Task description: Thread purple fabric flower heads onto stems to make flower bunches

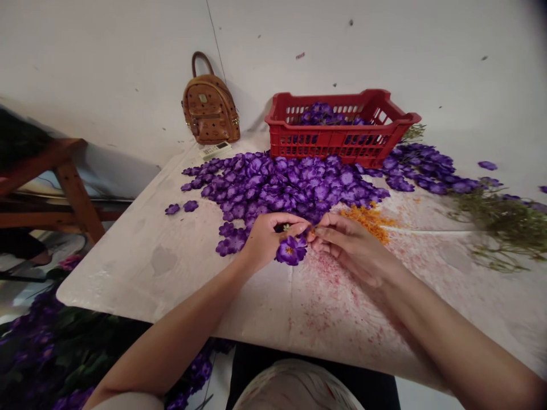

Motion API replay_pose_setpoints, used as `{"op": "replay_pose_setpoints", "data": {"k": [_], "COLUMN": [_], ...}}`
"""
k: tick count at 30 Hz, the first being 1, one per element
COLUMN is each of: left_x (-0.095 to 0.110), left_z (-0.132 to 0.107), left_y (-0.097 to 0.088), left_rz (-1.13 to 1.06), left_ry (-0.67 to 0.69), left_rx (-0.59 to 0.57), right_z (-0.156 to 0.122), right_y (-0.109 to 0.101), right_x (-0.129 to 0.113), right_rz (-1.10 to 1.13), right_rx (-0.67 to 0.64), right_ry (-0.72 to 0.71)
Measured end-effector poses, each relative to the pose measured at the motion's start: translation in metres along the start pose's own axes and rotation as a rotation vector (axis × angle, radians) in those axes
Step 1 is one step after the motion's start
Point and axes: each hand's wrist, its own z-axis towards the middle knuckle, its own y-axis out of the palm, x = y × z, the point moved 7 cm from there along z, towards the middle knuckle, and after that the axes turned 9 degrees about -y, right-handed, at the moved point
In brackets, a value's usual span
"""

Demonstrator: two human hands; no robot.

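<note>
Two grips closed | my left hand [271, 242] clenches an artificial purple flower [291, 251] over the middle of the table [171, 273], just before the flower pile [282, 185] | my right hand [352, 246] pinches its top, beside orange bits [370, 223]

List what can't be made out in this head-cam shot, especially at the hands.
Head view:
- Pinch point between left hand and right hand: hidden by fingers.
- Purple artificial flower's attachment: hidden by fingers.
- Red plastic crate's contents: hidden by its walls.
- Remote control's buttons: too small.
</note>
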Motion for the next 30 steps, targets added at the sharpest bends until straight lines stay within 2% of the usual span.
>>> {"op": "replay_pose_setpoints", "data": {"k": [5,8,10,12,15,18,20,22,24,26,28,30], "left_x": [0.001,0.003,0.004,0.002,-0.005,-0.012,-0.014,-0.012,-0.006,0.001,0.007,0.010], "left_z": [-0.002,-0.003,-0.004,-0.003,-0.001,0.002,0.002,0.001,0.000,-0.002,-0.005,-0.007], "left_y": [0.009,0.011,0.012,0.010,0.005,0.004,0.005,0.005,0.004,0.002,0.001,0.002], "left_rz": [0.035,0.016,-0.008,-0.037,-0.086,-0.118,-0.114,-0.074,-0.008,0.065,0.131,0.173], "left_ry": [0.016,0.015,0.018,-0.001,-0.060,-0.095,-0.103,-0.087,-0.019,0.081,0.160,0.185], "left_rx": [-0.046,-0.055,-0.067,-0.066,-0.026,-0.017,-0.031,-0.032,-0.022,0.006,0.043,0.059], "right_z": [0.000,0.000,0.001,0.002,-0.002,-0.010,-0.014,-0.015,-0.013,-0.009,-0.004,0.000], "right_y": [0.002,0.003,0.003,0.001,0.002,0.014,0.021,0.023,0.017,0.004,-0.008,-0.009], "right_x": [0.003,0.006,0.005,-0.001,-0.021,-0.037,-0.040,-0.041,-0.044,-0.043,-0.034,-0.018], "right_rz": [0.131,0.151,0.100,-0.056,-0.536,-0.981,-1.134,-1.193,-1.118,-0.910,-0.615,-0.330], "right_rx": [-0.015,-0.024,-0.024,-0.007,0.032,-0.005,-0.052,-0.060,0.000,0.091,0.134,0.102], "right_ry": [0.115,0.112,0.060,-0.073,-0.357,-0.594,-0.671,-0.683,-0.666,-0.578,-0.409,-0.219]}}
